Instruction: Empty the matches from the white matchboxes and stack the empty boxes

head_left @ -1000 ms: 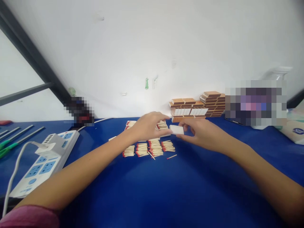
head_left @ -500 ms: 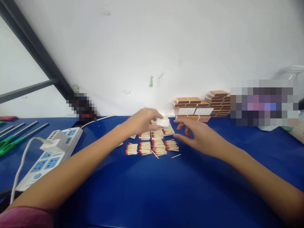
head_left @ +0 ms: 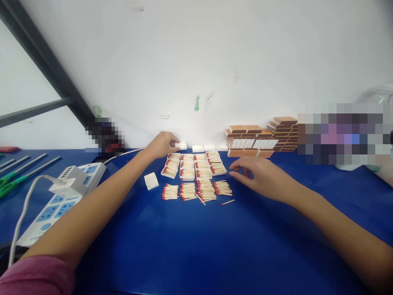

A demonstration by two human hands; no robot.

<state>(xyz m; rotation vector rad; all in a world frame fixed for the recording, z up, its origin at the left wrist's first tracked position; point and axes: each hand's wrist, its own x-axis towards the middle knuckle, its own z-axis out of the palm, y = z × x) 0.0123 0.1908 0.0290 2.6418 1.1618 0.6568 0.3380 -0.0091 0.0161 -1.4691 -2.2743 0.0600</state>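
Observation:
At the back of the blue table, my left hand (head_left: 164, 144) is closed on a small white matchbox tray (head_left: 181, 146). To its right, more white trays (head_left: 198, 148) stand in a row along the wall. My right hand (head_left: 253, 173) hovers right of the filled trays, fingers apart and holding nothing. Several matchbox trays full of red-tipped matches (head_left: 187, 164) lie side by side in columns. Loose matches lie in piles (head_left: 205, 190) in front of them, with one single match (head_left: 227, 202) apart. An empty-looking white tray (head_left: 151, 180) sits left of the piles.
Brown matchboxes (head_left: 282, 133) are stacked against the wall at the back right, with white trays (head_left: 242, 143) among them. A white power strip (head_left: 63, 209) with a plugged-in cable lies at the left. Green-handled tools (head_left: 21, 179) lie beyond it.
My left hand has moved left and back to the wall with a white tray, uncovering the filled trays and the tray at the left. My right hand has shifted slightly right.

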